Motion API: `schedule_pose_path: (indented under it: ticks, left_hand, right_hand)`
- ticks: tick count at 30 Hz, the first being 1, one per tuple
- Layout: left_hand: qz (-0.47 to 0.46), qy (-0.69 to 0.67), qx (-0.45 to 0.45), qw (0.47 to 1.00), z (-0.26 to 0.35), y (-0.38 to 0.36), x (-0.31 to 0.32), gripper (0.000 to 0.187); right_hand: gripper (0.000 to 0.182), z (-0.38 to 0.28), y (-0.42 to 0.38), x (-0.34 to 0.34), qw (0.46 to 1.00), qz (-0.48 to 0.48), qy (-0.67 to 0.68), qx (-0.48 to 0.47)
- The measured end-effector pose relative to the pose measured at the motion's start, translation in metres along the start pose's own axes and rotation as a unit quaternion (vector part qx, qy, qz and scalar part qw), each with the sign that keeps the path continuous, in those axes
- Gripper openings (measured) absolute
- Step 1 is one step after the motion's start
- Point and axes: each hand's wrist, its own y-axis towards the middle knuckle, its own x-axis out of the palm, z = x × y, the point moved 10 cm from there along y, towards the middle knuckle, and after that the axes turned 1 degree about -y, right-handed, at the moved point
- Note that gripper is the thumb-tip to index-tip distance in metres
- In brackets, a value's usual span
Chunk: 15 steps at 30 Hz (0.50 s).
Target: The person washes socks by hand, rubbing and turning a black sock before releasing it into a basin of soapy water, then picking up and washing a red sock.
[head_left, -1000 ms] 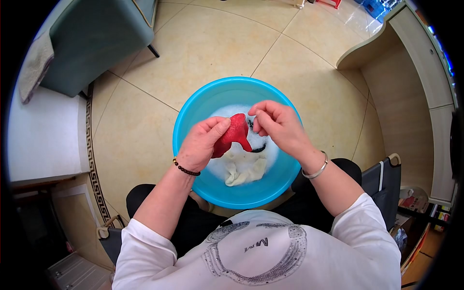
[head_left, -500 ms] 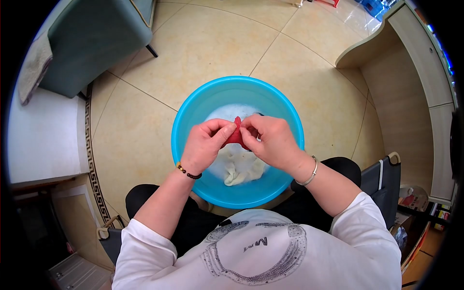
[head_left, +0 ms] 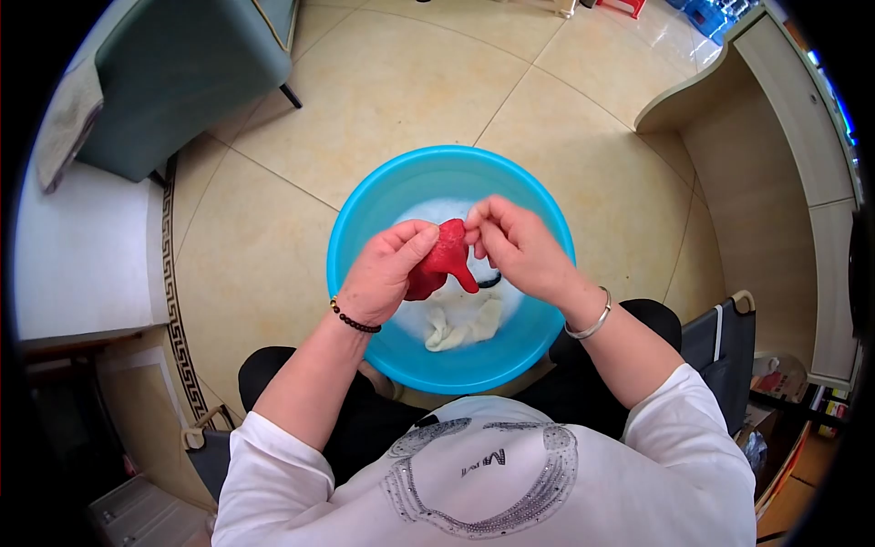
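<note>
A wet red cloth (head_left: 446, 257) hangs above a blue basin (head_left: 339, 264), pinched between the thumb and fingers of my left hand (head_left: 387, 264). My right hand (head_left: 516, 246) is at the cloth's upper right edge, its thumb and fingertips closed close to it; whether they grip the fabric is hard to tell. Below, a cream cloth (head_left: 463, 330) lies in foamy water inside the basin. A small dark item (head_left: 490, 282) shows in the foam under my right hand.
A grey-green chair (head_left: 191, 82) stands at the upper left. On the right is a wooden cabinet (head_left: 756, 173). My black-trousered knees flank the basin. A red stool (head_left: 625, 7) and blue bottles (head_left: 706, 16) are at the top right.
The red cloth has opened out and hangs lower, with more of it showing. My right hand has moved slightly up and right, away from my left hand.
</note>
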Motion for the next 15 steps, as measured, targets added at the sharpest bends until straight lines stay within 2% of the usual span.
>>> schedule_pose_path:
  ticks: [4,6,7,9,13,15]
  left_hand:
    - [-0.007,0.016,-0.009,1.000,0.001,0.000,-0.002,0.023]
    - [-0.023,0.035,-0.018,0.999,-0.002,0.001,-0.001,0.023]
    - [-0.025,0.036,-0.019,0.999,-0.001,0.000,0.000,0.023]
    - [0.002,0.079,-0.046,0.996,-0.004,-0.002,-0.002,0.022]
    - [0.001,0.090,-0.035,0.995,0.002,-0.002,0.006,0.022]
    - [-0.012,0.180,-0.051,0.982,0.005,-0.004,0.011,0.023]
  right_hand:
    - [0.015,-0.004,0.000,-0.005,0.998,0.037,0.050,-0.029]
    - [0.016,-0.013,-0.002,0.006,0.999,-0.022,-0.030,-0.023]
    - [0.016,-0.017,-0.003,0.005,0.999,-0.020,-0.029,-0.022]
    - [0.019,-0.002,-0.009,0.025,0.988,-0.128,0.018,0.083]
    - [0.020,0.004,-0.006,0.015,0.993,-0.078,0.028,0.083]
    - [0.021,0.003,-0.006,0.012,0.994,-0.072,0.027,0.078]
